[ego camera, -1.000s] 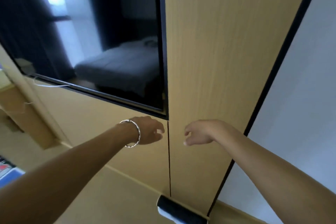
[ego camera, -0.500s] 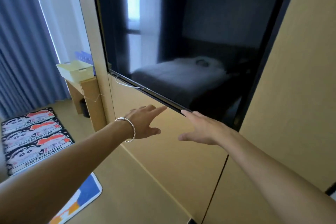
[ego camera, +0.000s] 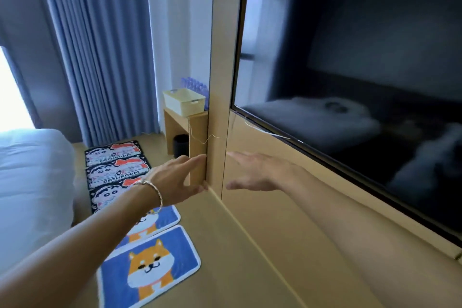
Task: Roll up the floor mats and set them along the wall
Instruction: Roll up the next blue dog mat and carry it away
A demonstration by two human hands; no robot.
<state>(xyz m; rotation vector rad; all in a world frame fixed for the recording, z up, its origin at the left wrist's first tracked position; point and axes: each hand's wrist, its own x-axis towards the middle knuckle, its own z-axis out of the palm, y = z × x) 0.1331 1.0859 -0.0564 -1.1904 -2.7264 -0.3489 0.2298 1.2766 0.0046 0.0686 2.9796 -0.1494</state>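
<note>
While both our arms reach forward with nothing in them, the floor mats we can see lie flat and unrolled, so we judge that rolling these is yet to start. At nine o'clock the bed (ego camera: 30, 182) fills the edge of the view, with blue curtains (ego camera: 100, 45) behind it at eleven. Just beside the bed, three black cartoon mats (ego camera: 117, 170) run edge to edge along the floor (ego camera: 212, 282). Nearer us, at seven o'clock, two blue dog mats (ego camera: 150, 265) carry the row on, and our left forearm hides part of the farther one. They lie in the walkway between bed and wall, which is likely why they must go to the side.

Our left hand (ego camera: 177, 180), a bracelet (ego camera: 155, 190) on its wrist, hangs near the centre with its fingers (ego camera: 192, 160) straight and a little apart, gripping nothing. Past it, at twelve o'clock, a small bench (ego camera: 197, 132) carries a pale basket (ego camera: 183, 102), with a dark bin (ego camera: 180, 145) beneath.

Our right hand (ego camera: 262, 172) hovers at three o'clock of the left, palm down, close to the wooden wall panel (ego camera: 252, 137). Its fingers (ego camera: 240, 156) are straight and close together, also empty. We cannot tell whether they touch the panel. The television (ego camera: 350, 82) fills one to four o'clock. The floor at the foot of that panel looks the natural place for the rolls.
</note>
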